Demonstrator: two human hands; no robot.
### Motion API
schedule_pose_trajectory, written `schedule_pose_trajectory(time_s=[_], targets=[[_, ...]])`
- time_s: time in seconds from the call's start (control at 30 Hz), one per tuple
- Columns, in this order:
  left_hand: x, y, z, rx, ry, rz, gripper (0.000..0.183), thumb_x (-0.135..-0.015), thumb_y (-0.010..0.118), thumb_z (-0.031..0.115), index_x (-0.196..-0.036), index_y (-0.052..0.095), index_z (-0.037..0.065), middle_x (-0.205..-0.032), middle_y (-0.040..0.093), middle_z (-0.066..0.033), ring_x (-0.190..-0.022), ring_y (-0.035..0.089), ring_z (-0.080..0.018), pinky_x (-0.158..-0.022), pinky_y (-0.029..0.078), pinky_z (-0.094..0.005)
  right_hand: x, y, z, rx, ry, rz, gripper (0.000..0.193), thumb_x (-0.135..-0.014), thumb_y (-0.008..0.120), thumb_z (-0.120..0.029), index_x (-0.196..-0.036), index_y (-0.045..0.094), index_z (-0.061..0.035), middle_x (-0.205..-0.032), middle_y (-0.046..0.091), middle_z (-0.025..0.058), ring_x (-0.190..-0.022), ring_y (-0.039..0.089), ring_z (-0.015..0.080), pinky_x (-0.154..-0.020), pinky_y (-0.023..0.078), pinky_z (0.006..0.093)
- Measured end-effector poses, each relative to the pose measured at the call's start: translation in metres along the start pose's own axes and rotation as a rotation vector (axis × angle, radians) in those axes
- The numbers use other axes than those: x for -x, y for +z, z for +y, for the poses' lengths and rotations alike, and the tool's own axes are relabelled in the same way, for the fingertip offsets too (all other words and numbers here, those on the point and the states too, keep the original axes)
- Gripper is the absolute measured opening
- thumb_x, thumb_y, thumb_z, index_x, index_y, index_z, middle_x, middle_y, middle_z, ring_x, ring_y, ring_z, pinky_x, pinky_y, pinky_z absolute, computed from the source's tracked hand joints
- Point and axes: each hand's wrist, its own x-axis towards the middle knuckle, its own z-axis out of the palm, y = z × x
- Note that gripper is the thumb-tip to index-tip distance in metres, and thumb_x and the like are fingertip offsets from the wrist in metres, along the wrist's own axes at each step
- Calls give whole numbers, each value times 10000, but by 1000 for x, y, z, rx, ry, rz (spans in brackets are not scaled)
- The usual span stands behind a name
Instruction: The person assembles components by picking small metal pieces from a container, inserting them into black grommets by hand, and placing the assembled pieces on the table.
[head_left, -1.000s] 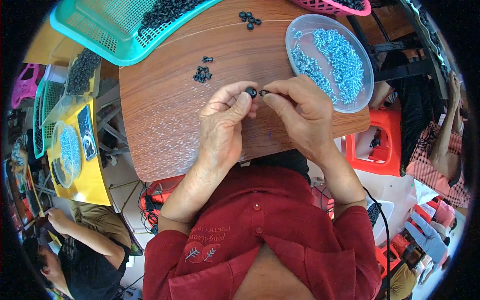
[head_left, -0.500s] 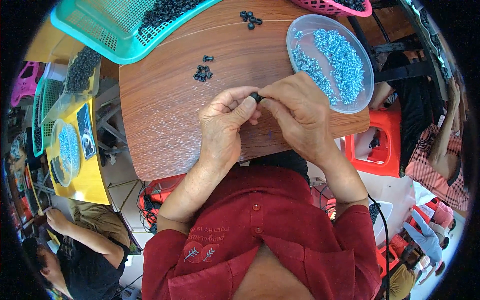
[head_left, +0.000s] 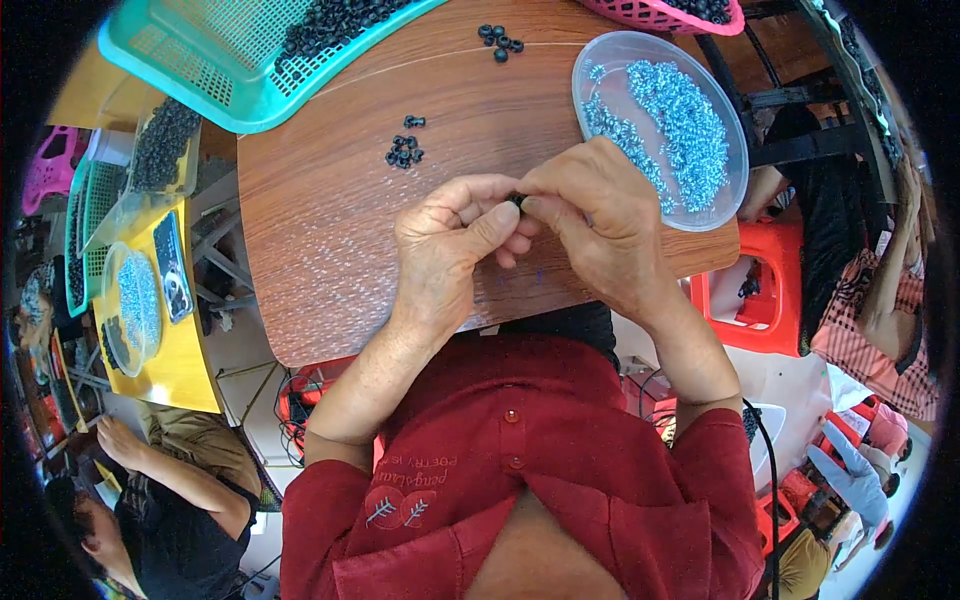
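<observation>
Wood-grain tabletop (head_left: 330, 250) fills the upper middle of the frame, red plastic stools (head_left: 755, 300) at right. Teal mesh basket (head_left: 220, 60) of black rings sits upper left; a clear round tub (head_left: 600, 70) of pale blue screws sits upper right. Small black rings (head_left: 404, 152) lie loose between them. At centre, the left hand (head_left: 450, 240) and right hand (head_left: 590, 215) meet, fingertips pinched narrowly on one tiny black ring (head_left: 517, 199).
</observation>
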Motion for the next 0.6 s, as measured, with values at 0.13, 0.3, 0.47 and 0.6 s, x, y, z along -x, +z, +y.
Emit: schedule_pose_trajectory(time_s=[0.13,0.3,0.47,0.6], targets=[[1,0,3,-16,-21,-38,189,-857,628,54,-1025,610,-30,-803,671,-129,-633,625,-137,-501,486,-220,3,-1,-1,-23,-29,9,175,-675,653,5,-830,663,-75,-709,577,59,-691,519,249,-611,417,346],[-1,1,8,37,-104,-47,171,-843,626,38,-988,597,-47,-793,666,-139,-607,621,-149,-487,483,-226,8,-3,-4,-63,19,27,209,-655,670,-7,-857,661,-63,-719,576,62,-710,525,253,-646,420,347],[-4,2,3,120,-116,-12,153,-817,644,41,-943,612,-40,-788,650,-100,-609,606,-136,-549,491,-235,8,-3,-8,-5,-6,52,288,-630,708,-37,-909,637,-29,-808,584,96,-766,527,276,-680,427,357],[-3,9,2,81,-53,52,159,-821,648,62,-940,620,-38,-820,642,-72,-673,605,-123,-654,489,-247,12,3,-2,90,-108,21,331,-598,727,-59,-906,616,-9,-851,570,115,-768,515,293,-654,432,372]])
